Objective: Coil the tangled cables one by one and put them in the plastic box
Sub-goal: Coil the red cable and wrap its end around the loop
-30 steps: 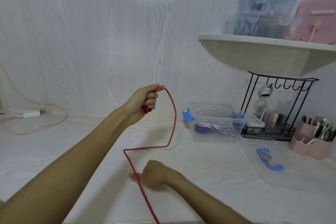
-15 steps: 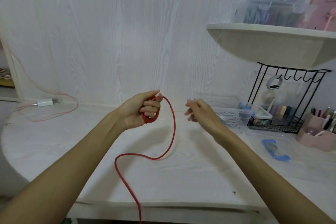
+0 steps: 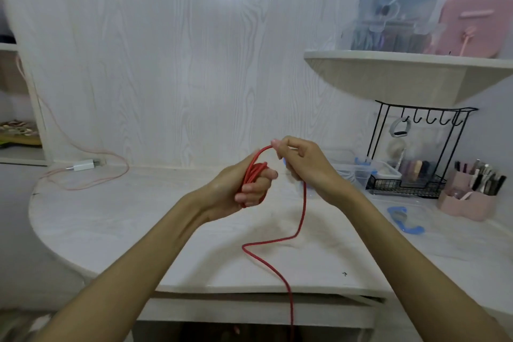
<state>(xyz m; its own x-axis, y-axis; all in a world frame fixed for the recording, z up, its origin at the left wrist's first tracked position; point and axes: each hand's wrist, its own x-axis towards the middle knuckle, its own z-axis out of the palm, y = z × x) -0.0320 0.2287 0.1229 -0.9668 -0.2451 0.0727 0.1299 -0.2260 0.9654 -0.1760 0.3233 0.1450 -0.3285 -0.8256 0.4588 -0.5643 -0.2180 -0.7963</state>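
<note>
Your left hand [image 3: 244, 189] is curled round a small bundle of loops of the red cable [image 3: 301, 219], held above the middle of the desk [image 3: 111, 216]. Your right hand [image 3: 302, 166] pinches the same cable just beside that bundle, at the top of the strand, fingers bent over it. From there the free length drops to the desk, kinks once near the front edge and runs off over it, out of sight. The cable looks thin, light and limp, so it should bend easily but spring out of loops if you loosen your grip. Take each new length close to the bundle. The plastic box [image 3: 358, 172] sits toward the desk's back right, mostly hidden behind your right hand.
</note>
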